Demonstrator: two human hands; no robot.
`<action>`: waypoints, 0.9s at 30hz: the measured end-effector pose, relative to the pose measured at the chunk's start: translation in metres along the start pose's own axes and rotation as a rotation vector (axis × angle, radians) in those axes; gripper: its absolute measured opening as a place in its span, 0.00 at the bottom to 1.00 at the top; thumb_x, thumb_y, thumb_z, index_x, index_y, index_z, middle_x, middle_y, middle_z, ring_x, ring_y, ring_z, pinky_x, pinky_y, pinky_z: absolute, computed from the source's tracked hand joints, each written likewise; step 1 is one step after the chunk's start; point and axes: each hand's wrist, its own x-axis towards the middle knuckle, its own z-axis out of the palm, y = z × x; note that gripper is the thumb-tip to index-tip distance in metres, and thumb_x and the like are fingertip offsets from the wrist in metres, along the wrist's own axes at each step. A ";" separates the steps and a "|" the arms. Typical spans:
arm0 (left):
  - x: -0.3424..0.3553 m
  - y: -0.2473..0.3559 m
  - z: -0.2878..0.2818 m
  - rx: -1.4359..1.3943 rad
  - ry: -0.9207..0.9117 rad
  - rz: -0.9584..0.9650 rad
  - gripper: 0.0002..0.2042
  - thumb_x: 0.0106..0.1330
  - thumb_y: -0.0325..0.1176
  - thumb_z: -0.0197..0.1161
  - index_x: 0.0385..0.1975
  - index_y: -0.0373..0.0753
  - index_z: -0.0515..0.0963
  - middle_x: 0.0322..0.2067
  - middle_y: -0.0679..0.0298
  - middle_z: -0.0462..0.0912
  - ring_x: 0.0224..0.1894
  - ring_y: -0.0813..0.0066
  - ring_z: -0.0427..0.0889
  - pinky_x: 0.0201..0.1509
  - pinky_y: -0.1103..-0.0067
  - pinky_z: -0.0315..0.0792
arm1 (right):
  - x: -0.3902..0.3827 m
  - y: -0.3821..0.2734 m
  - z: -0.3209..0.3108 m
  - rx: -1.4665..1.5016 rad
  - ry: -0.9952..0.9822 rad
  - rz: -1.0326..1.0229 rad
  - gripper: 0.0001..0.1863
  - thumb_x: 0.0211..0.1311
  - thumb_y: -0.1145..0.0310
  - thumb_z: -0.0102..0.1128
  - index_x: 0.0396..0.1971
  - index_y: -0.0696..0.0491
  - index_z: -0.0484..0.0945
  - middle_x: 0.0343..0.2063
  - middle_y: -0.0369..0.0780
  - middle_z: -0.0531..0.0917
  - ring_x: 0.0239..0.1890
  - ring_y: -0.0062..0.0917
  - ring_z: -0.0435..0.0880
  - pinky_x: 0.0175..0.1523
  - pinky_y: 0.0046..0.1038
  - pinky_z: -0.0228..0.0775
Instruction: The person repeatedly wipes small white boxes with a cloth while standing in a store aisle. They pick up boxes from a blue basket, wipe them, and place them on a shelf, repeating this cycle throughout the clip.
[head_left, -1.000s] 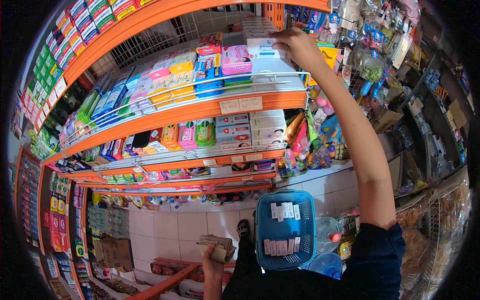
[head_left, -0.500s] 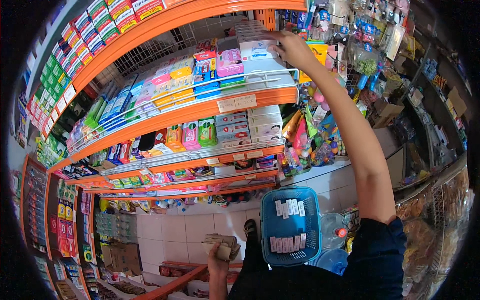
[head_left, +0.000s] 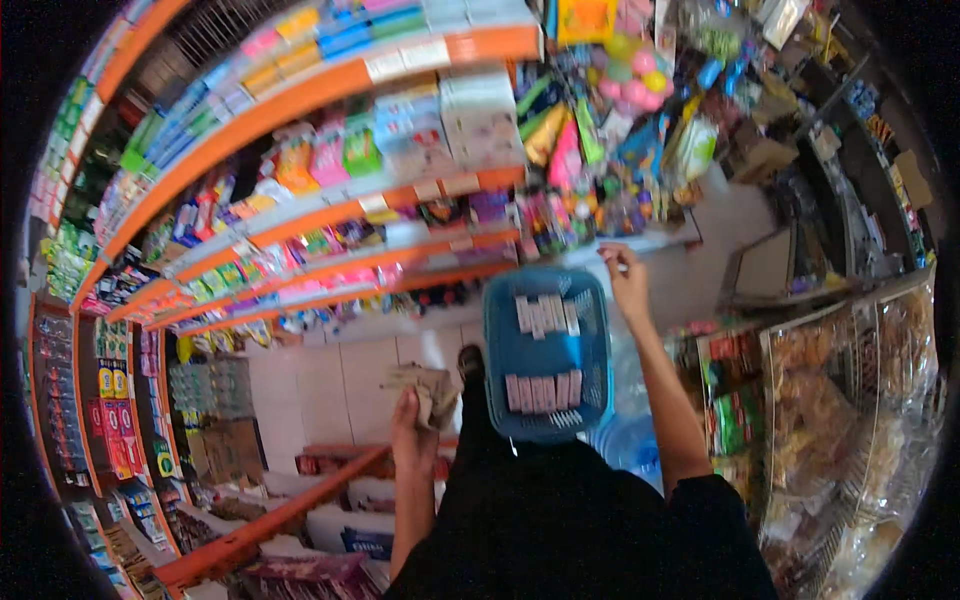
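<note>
My left hand (head_left: 410, 435) grips a wad of folded brown cardboard (head_left: 428, 393), low and left of the basket. Just past the upper right corner of the blue plastic basket (head_left: 598, 330), my right hand (head_left: 625, 280) hangs with its fingers bent and apart. Nothing shows between them, though motion softens the picture. Inside the basket stand two rows of small boxes: white ones (head_left: 545, 314) toward the far end and pinkish-white ones (head_left: 543, 392) toward the near end.
Orange-edged shelves (head_left: 330, 225) with soaps and packets curve across the left and top. Bright toys and packets (head_left: 600, 150) stand beyond the basket. A large clear-blue bottle (head_left: 632, 445) sits right of it. Bagged goods on a rack (head_left: 820, 420) line the right; an orange shelf edge (head_left: 270, 520) lies lower left.
My right hand has come down from the small white boxes on the upper shelf to beside the basket. The view has tilted, and my left hand still holds the cardboard.
</note>
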 end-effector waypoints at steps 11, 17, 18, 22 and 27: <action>-0.033 -0.045 -0.051 -0.062 0.219 -0.098 0.21 0.60 0.33 0.49 0.52 0.33 0.60 0.51 0.54 0.64 0.52 0.59 0.67 0.54 0.63 0.63 | -0.232 0.175 0.049 -0.494 -0.664 0.237 0.09 0.50 0.67 0.53 0.30 0.55 0.76 0.30 0.45 0.80 0.34 0.39 0.78 0.40 0.34 0.69; -0.043 -0.052 -0.080 -0.111 0.328 -0.186 0.26 0.57 0.29 0.50 0.56 0.33 0.54 0.55 0.53 0.59 0.56 0.56 0.63 0.57 0.59 0.60 | -0.232 0.214 0.076 -0.739 -0.663 0.404 0.14 0.47 0.68 0.55 0.36 0.55 0.72 0.37 0.49 0.75 0.38 0.44 0.75 0.41 0.37 0.71; -0.044 -0.053 -0.087 -0.114 0.348 -0.212 0.26 0.57 0.29 0.50 0.56 0.33 0.55 0.55 0.54 0.59 0.55 0.56 0.63 0.57 0.59 0.60 | -0.230 0.220 0.080 -0.764 -0.617 0.447 0.15 0.47 0.68 0.55 0.37 0.56 0.71 0.38 0.49 0.74 0.39 0.44 0.75 0.41 0.37 0.71; -0.055 -0.055 -0.095 -0.077 0.393 -0.197 0.25 0.57 0.29 0.50 0.56 0.35 0.57 0.55 0.54 0.60 0.55 0.56 0.64 0.57 0.60 0.61 | -0.223 0.219 0.096 -0.855 -0.442 0.372 0.18 0.48 0.68 0.56 0.40 0.57 0.68 0.41 0.48 0.71 0.43 0.42 0.71 0.41 0.38 0.70; -0.057 -0.057 -0.094 -0.094 0.408 -0.214 0.23 0.58 0.30 0.47 0.56 0.40 0.56 0.53 0.53 0.62 0.54 0.52 0.64 0.55 0.58 0.62 | -0.175 0.230 0.128 -0.768 -0.354 0.114 0.19 0.48 0.66 0.57 0.41 0.56 0.68 0.41 0.48 0.71 0.41 0.41 0.72 0.41 0.38 0.69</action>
